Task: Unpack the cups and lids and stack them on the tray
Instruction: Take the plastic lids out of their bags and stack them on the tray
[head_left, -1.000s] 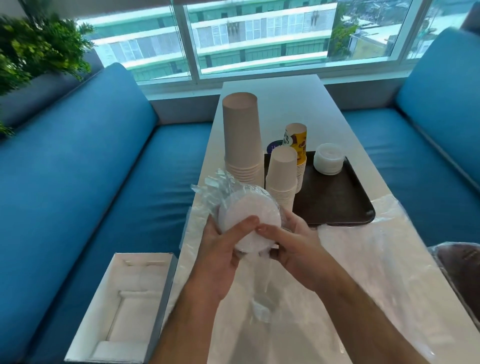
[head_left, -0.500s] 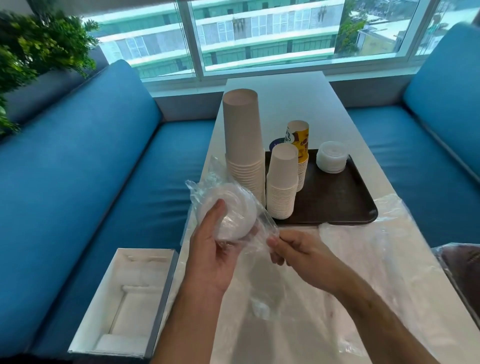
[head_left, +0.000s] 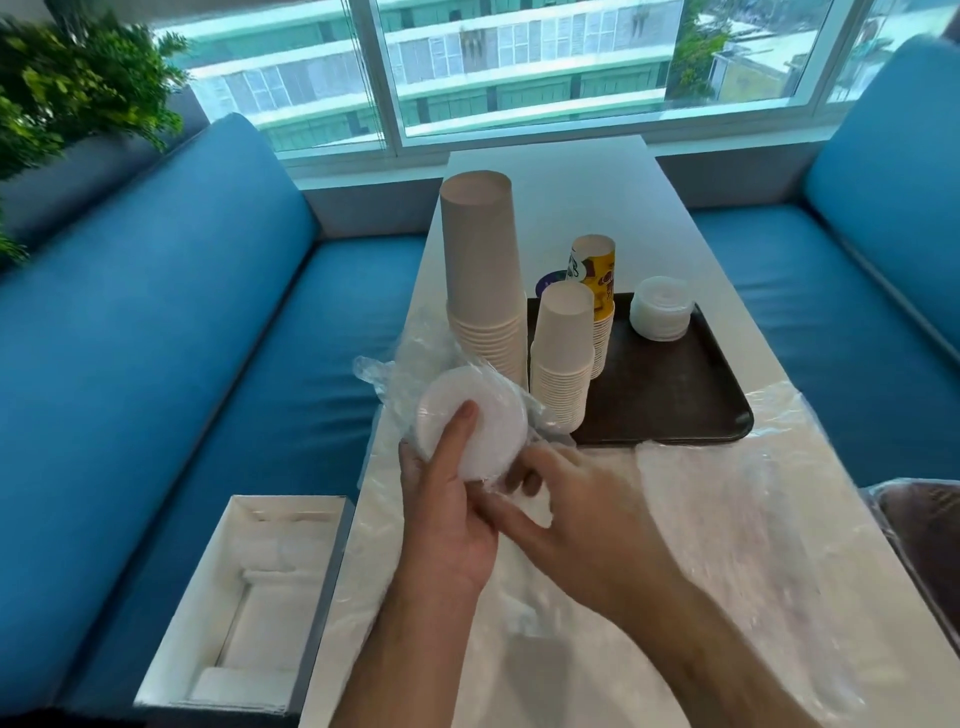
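My left hand (head_left: 447, 514) grips a stack of white lids (head_left: 480, 415) still wrapped in a clear plastic sleeve (head_left: 410, 358), thumb across the top lid. My right hand (head_left: 566, 509) meets it from the right, fingers curled at the sleeve's lower edge under the lids. Just beyond lies the dark brown tray (head_left: 670, 400). On it stand a short stack of white cups (head_left: 561, 358), a yellow printed cup stack (head_left: 597, 280) and a pile of unwrapped lids (head_left: 660, 307). A tall stack of beige cups (head_left: 483, 275) stands at the tray's left edge.
Loose clear plastic wrapping (head_left: 727, 519) covers the near part of the white table (head_left: 550, 171). An open white box (head_left: 244, 597) sits on the blue bench (head_left: 182, 332) to the left. Another blue bench (head_left: 810, 291) runs along the right, with a bagged dark item (head_left: 919, 525) at the right edge.
The wrapped lid stack tilted left and back toward me. My right hand let go, dropped away, then came back up against the sleeve's lower end.
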